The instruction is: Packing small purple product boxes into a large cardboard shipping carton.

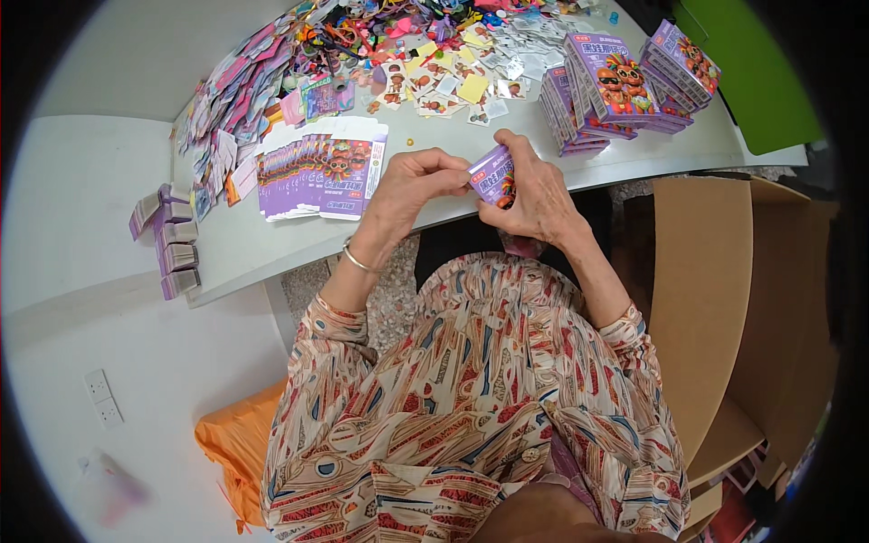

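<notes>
Just past the table's near edge, a small purple printed carton [493, 176] is held up in front of me. My right hand [536, 197] grips it, thumb on the near side and fingers around the far side. My left hand [415, 188] pinches at the carton's left end with thumb and forefinger; exactly what lies between those fingertips is too small to make out. Left of my left hand lies a fanned row of flat purple cartons [339, 172]. Beyond my right hand stand stacks of made-up purple boxes [615, 80].
A heap of small colourful trinkets [380, 36] covers the table's far side, with picture cards [434, 83] before it and pink-purple packets [237, 81] at left. Purple bundles [176, 240] sit at the left edge. A large open cardboard box [701, 271] stands at right, an orange bag [243, 439] below left.
</notes>
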`<state>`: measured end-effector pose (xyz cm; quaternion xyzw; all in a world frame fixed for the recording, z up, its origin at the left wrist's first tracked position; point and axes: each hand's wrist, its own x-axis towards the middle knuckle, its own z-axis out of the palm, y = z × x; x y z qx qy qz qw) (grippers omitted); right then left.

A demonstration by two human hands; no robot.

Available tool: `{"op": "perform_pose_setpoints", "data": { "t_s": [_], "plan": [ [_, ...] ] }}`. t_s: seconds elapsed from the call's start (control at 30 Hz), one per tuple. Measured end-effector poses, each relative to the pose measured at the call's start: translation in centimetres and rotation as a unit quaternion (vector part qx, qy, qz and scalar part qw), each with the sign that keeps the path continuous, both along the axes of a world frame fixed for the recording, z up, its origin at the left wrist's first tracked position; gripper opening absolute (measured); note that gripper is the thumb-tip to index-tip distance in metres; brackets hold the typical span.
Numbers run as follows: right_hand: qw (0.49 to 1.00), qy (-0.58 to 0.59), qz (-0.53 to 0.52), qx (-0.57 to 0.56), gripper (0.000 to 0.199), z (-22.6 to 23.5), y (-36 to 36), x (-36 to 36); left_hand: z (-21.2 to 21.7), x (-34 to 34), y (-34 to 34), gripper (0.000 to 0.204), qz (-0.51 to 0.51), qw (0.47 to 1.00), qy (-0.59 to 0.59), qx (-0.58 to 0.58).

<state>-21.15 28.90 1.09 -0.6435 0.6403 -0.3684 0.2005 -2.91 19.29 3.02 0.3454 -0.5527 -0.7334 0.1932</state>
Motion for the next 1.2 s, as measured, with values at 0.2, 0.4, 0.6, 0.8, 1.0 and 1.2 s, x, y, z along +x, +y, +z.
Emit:
{"op": "perform_pose_setpoints", "data": {
  "t_s": [0.2, 0.4, 0.6, 0.8, 1.0, 1.2],
  "plan": [
    [1.000, 0.011, -0.018, -0.013, 0.079, -0.6, -0.2, 0.5, -1.2, -1.1, 3.5, 0.012, 0.071, 0.949, -0.056, -0.301],
    [0.998, 0.045, -0.027, 0.021, 0.072, -0.2, -0.1, 0.7, -1.9, -0.9, 2.3, 0.018, 0.051, 0.947, -0.091, -0.303],
    [0.967, 0.198, -0.136, -0.082, 0.075, -0.4, -1.2, 0.5, -1.2, 4.2, -3.7, 0.065, 0.016, 0.746, -0.304, -0.592],
    [0.973, 0.197, -0.016, -0.116, 0.066, 1.2, -0.7, 3.2, -1.4, 8.3, -8.9, 0.068, -0.121, 0.653, -0.448, -0.599],
    [0.993, 0.092, 0.032, -0.065, 0.055, -1.2, -1.1, 4.6, -1.0, 7.8, -11.4, 0.044, -0.176, 0.719, -0.396, -0.543],
    [0.997, -0.025, -0.017, -0.069, 0.076, -1.3, -2.6, 7.0, 0.3, 4.8, -12.0, 0.020, -0.024, 0.852, -0.210, -0.479]
  ]
}}
